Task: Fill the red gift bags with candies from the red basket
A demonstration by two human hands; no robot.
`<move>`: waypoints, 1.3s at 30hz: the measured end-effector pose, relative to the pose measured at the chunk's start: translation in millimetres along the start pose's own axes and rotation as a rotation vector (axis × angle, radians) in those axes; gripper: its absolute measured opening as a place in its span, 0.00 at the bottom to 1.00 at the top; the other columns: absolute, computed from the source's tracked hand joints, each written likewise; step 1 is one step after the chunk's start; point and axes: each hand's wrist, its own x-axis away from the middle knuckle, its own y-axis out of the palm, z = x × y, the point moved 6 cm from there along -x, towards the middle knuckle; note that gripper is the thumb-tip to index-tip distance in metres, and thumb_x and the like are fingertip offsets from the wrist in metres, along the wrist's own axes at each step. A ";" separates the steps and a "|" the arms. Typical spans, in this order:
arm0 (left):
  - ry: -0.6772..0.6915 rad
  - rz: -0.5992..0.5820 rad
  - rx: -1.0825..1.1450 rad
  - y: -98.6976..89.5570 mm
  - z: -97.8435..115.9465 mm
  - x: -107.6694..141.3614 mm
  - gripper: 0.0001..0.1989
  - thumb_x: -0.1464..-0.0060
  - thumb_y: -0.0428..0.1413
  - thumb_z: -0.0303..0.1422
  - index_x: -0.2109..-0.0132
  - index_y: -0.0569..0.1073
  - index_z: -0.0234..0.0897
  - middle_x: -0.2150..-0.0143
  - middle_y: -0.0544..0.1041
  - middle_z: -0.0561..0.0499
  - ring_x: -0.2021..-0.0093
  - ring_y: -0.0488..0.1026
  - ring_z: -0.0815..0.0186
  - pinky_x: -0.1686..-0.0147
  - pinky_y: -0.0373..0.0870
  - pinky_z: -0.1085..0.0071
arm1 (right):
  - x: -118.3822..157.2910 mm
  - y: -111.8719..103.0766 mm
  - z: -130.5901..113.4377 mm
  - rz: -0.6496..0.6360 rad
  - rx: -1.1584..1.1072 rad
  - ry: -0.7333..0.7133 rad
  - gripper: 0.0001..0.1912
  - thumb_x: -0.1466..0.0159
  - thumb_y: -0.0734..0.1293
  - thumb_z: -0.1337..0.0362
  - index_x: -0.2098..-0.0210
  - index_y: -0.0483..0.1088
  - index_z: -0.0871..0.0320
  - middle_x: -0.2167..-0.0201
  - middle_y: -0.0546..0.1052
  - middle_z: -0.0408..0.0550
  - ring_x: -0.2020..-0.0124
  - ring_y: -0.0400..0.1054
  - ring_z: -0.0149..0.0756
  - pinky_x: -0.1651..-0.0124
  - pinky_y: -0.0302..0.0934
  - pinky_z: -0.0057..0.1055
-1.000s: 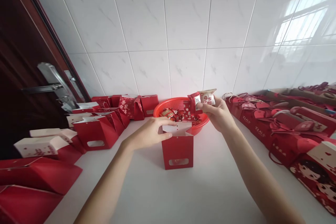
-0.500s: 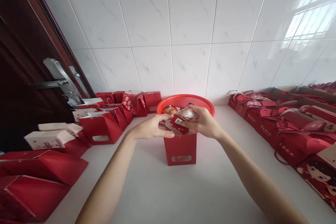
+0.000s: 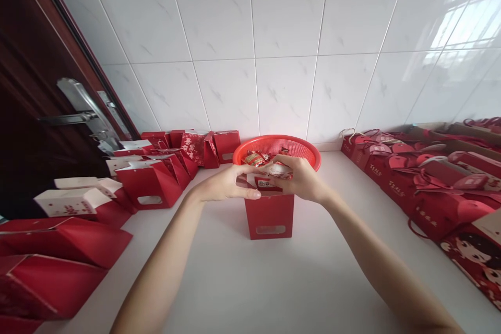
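Note:
A red gift box with a small window low on its front stands upright on the white table, its top open. My left hand is at the box's left upper edge, thumb along the front rim and fingers reaching behind, gripping it. My right hand pinches a red-and-white wrapped snack packet at the box's mouth, the packet partly inside. Right behind the box sits a red plastic basket holding wrapped snacks. My fingers hide part of the opening.
Several red gift boxes stand along the left of the white table, some with white tops. Rows of red boxes with ribbons and handles line the right side. Behind rises a tiled wall; a dark door is at the left.
My right hand has lowered the packet slightly, deeper into the box's opening. The left hand stays at the rim. The view has tilted a little.

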 end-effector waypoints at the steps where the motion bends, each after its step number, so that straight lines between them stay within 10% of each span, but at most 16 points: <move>1: 0.007 0.001 -0.017 -0.1 1.0 -0.2 0.28 0.49 0.66 0.36 0.40 0.74 0.47 0.53 0.81 0.50 0.57 0.79 0.61 0.59 0.76 0.69 | 0.1 0.3 0.5 -0.002 -0.001 0.002 0.10 0.42 0.68 0.70 0.60 0.74 0.56 0.68 0.77 0.43 0.69 0.69 0.33 0.70 0.58 0.27; 15: -0.029 -0.025 0.043 1.4 -4.1 -2.0 0.28 0.50 0.67 0.36 0.40 0.74 0.46 0.50 0.81 0.50 0.53 0.79 0.59 0.53 0.76 0.66 | 3.7 -4.1 -1.6 0.024 -0.384 0.081 0.08 0.35 0.63 0.59 0.62 0.59 0.53 0.69 0.73 0.41 0.69 0.69 0.33 0.67 0.63 0.30; 39: -0.063 -0.094 0.037 5.5 -7.6 -3.8 0.34 0.49 0.66 0.39 0.35 0.70 0.48 0.46 0.80 0.50 0.45 0.76 0.53 0.51 0.72 0.64 | -2.5 -8.4 -13.7 -0.513 0.144 0.027 0.09 0.38 0.65 0.71 0.62 0.78 0.59 0.66 0.81 0.46 0.66 0.72 0.34 0.63 0.63 0.29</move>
